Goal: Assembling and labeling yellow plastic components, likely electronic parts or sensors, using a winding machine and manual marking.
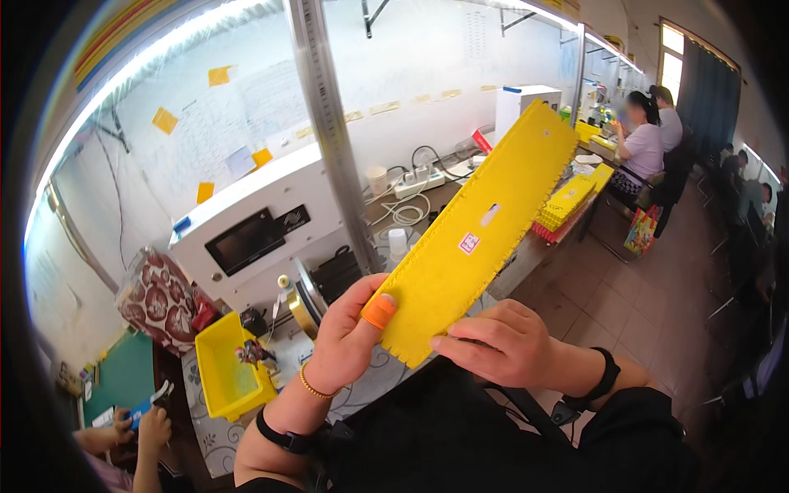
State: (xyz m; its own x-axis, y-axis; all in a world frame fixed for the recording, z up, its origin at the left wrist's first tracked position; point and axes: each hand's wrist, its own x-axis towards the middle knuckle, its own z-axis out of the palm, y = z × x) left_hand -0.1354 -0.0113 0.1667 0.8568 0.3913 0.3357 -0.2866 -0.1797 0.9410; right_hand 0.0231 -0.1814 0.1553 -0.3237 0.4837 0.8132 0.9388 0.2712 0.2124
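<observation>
The long yellow board (444, 271) is held tilted in the air before you, its lower end clasped in your left hand (347, 329), the thumb, in an orange sleeve (379, 312), laid across its face. Your right hand (509, 343) has its fingertips at the board's lower right edge, though I cannot tell whether they pinch it or only touch. Farther out, a yellow tray (215, 374) stands on the patterned tabletop (212, 440) to your left, near a white cabinet (193, 255), and more yellow pieces (569, 200) lie stacked to your right
</observation>
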